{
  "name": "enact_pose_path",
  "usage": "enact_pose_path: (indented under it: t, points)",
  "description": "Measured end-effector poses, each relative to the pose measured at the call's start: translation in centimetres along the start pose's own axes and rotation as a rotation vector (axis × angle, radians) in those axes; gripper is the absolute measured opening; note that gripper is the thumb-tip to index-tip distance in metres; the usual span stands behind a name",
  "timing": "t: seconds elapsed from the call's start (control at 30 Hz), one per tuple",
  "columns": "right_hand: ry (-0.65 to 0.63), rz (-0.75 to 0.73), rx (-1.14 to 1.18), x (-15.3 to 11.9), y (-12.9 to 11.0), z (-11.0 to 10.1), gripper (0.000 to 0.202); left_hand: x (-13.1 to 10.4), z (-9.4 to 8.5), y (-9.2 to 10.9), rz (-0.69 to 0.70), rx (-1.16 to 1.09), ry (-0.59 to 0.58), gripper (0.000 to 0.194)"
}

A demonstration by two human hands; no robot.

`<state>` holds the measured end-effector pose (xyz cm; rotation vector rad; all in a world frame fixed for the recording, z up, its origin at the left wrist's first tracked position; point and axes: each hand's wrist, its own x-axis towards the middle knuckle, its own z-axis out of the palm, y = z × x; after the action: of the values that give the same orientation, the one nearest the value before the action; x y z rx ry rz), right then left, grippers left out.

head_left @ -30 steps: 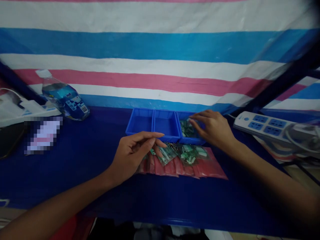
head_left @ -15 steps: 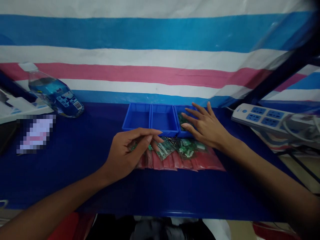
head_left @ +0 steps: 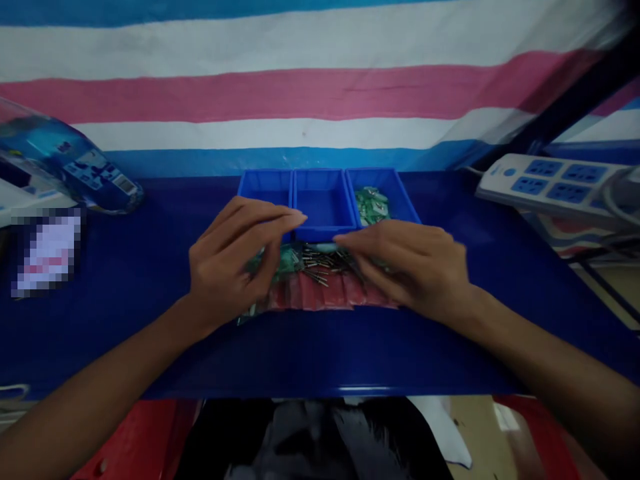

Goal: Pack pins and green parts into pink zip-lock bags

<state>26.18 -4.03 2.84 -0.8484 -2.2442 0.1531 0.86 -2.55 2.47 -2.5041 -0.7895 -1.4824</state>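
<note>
My left hand hovers over the left end of the pile, fingers stretched out together, thumb beneath them, nothing visible in it. Under its fingers lie small clear bags with green contents. Loose dark metal pins or screws with bright ends lie between my hands. Over the pile's right side is my right hand, fingers bent and thumb apart, its fingertips near the pins; what lies beneath the palm is hidden. A row of flat red packets is at the front of the pile.
Behind the pile stand three joined blue bins; the right bin holds green-filled bags, and the middle bin shows its bare floor. A tilted bottle and a blurred-out item are left. A power strip lies right.
My right hand has come back from the right bin to the pile, its fingers now bent. My left hand has shifted slightly left. More pins show between them; the view has tilted down.
</note>
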Motion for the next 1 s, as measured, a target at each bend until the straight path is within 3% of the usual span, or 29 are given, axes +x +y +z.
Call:
enact_pose_path:
  t: [0.13, 0.27, 0.37, 0.5, 0.63, 0.73, 0.87, 0.93, 1.0]
  points:
    - [0.162, 0.342, 0.412, 0.3, -1.1, -0.3, 0.029, 0.1, 0.1, 1.2, 0.034, -0.027, -0.076, 0.039]
    - [0.098, 0.454, 0.693, 0.4, -1.5, 0.3, 0.027, 0.3, -0.3, 1.8, 0.039, -0.142, -0.15, 0.03]
    - [0.093, 0.339, 0.551, 0.1, -1.5, 0.5, 0.038, 0.2, -0.6, 1.7, -0.024, -0.171, -0.101, 0.029]
    - [0.175, 0.008, 0.163, -0.4, -1.7, 0.3, 0.056, 0.0, -0.8, 1.7, -0.322, -0.205, -0.004, 0.017]
    - [0.296, 0.053, 0.119, -0.6, -1.7, -0.5, 0.054, 0.2, -0.7, 2.4, -0.581, -0.468, -0.119, 0.031]
    - [0.238, -0.061, 0.062, -0.5, -1.5, -1.6, 0.047, 0.5, -0.7, 2.8, -0.652, -0.605, -0.182, 0.04]
    - [0.138, -0.135, -0.042, -0.1, -1.7, -2.2, 0.033, 0.4, -0.7, 2.7, -0.608, -0.584, -0.186, 0.03]
    - [0.186, -0.086, -0.034, 0.0, -1.9, -1.8, 0.03, 0.2, -0.7, 2.3, -0.498, -0.512, -0.142, 0.029]
    - [0.299, 0.079, 0.055, 0.0, -1.9, -1.1, 0.026, -0.1, -0.4, 1.9, -0.312, -0.373, -0.081, 0.037]
